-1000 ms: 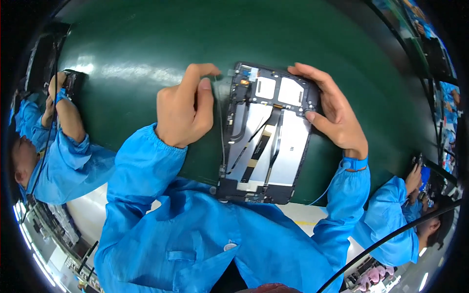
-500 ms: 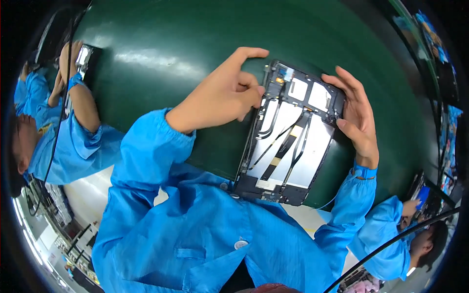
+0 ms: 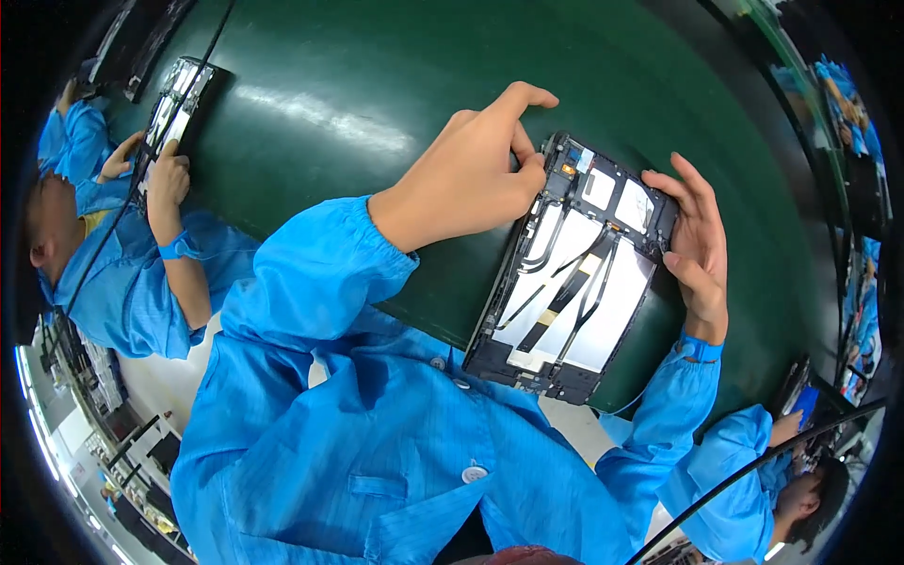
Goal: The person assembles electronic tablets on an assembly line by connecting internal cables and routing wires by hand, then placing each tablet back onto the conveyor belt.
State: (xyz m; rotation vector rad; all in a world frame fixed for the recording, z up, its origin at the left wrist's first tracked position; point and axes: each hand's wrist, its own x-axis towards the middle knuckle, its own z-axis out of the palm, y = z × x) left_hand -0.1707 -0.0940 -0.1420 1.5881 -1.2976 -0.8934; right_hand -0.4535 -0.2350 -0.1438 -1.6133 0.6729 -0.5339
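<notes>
The left hand [image 3: 476, 179] is pinching at the top corner of the open tablet [image 3: 570, 273]; the right hand [image 3: 695, 247] is steadying its edge with spread fingers. Inner cables are showing, so assembly looks unfinished.

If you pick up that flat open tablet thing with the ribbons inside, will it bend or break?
The open tablet frame is thin, wide and flat, so it probably flexes a little and feels light. Its black ribbon cables lie bare on the pale inside, so they could likely snag or tear. The left hand and right hand touch only its top edge, which suggests it needs gentle handling.
</notes>
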